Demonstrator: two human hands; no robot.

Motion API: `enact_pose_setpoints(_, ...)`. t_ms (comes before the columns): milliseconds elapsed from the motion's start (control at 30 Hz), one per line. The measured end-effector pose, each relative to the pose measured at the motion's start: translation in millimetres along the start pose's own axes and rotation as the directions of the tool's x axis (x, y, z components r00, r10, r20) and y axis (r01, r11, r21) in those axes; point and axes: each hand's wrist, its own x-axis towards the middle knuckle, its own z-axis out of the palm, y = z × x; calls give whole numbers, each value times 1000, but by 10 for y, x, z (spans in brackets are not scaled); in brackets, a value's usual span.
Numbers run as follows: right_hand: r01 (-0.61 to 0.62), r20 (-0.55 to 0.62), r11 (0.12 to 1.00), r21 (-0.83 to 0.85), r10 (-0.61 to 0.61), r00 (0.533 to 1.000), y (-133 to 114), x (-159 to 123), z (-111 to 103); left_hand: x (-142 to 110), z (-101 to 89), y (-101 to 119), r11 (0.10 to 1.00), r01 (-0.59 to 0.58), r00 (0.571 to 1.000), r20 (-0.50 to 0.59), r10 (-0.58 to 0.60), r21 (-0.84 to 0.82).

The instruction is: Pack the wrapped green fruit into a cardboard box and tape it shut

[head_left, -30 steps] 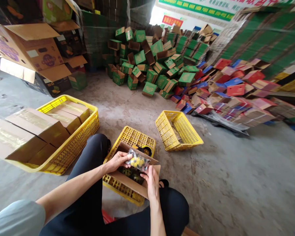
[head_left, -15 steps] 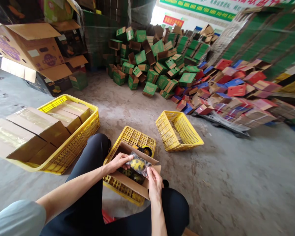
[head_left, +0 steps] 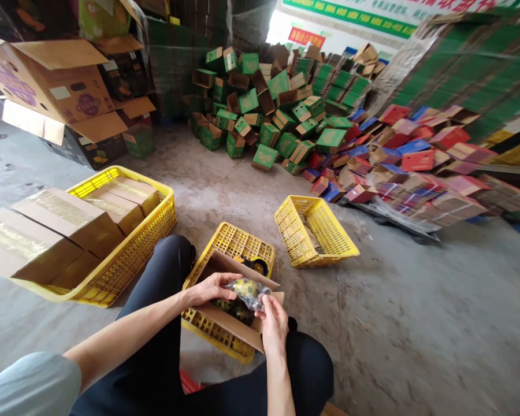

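Above an open cardboard box (head_left: 236, 330), I hold a clear plastic bag with a yellow, dark-spotted fruit-like item (head_left: 245, 288) inside. My left hand (head_left: 211, 289) has its fingers closed on the bag's left end. On the right end, my right hand (head_left: 274, 322) pinches the plastic between thumb and fingers. Similar yellow and dark wrapped pieces (head_left: 241, 314) lie inside the box, partly hidden by my hands. The box stands on an upturned yellow plastic crate (head_left: 229, 236) between my legs. A black and yellow tape dispenser (head_left: 255, 264) rests behind the box.
To the left, a yellow crate (head_left: 170, 211) holds several taped cardboard boxes (head_left: 65, 214). Another yellow crate (head_left: 333, 231) stands ahead on the right. Piles of green boxes (head_left: 264, 156) and red and blue boxes (head_left: 417, 160) lie farther back. Larger cartons (head_left: 69, 81) are stacked at the left.
The bagged piece has turned in my hands and now shows more crumpled plastic at its right end. My left fingers have moved further over its left end. The surroundings look the same.
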Motion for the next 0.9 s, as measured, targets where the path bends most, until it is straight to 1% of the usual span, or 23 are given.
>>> enact_pose_setpoints(100, -30, -2, 997, 70, 30, 1000, 29, 9, 11, 13, -26, 28, 994, -2, 999, -48, 7, 106)
enact_pose_setpoints(233, -61, -11, 990, 128, 63, 998, 44, 33, 30, -9, -33, 68, 979, -25, 994, -100, 46, 203)
enact_pose_setpoints(333, -48, 3, 990, 131, 48, 999, 38, 40, 27, -26, -27, 67, 973, -24, 988, -141, 57, 229)
enact_pose_setpoints(433, -18, 3, 996, 82, 17, 1000, 35, 24, 29, -26, -19, 58, 975, -2, 985, -169, 40, 221)
enact_pose_setpoints(633, 59, -85, 998, -4, -59, 995, 83, 15, 65, -10, -3, 65, 974, 29, 985, -174, 11, 225)
enact_pose_setpoints(767, 95, -128, 995, 10, -93, 987, 112, 44, 78, -19, 10, 89, 970, 27, 984, -175, 17, 243)
enact_pose_setpoints(833, 103, -107, 994, 29, -99, 989, 116, 47, 84, -27, 17, 96, 966, 37, 986, -165, 6, 256)
enact_pose_setpoints(900, 76, -55, 997, 32, -74, 996, 115, 42, 85, -31, 21, 96, 963, 47, 988, -157, -4, 267)
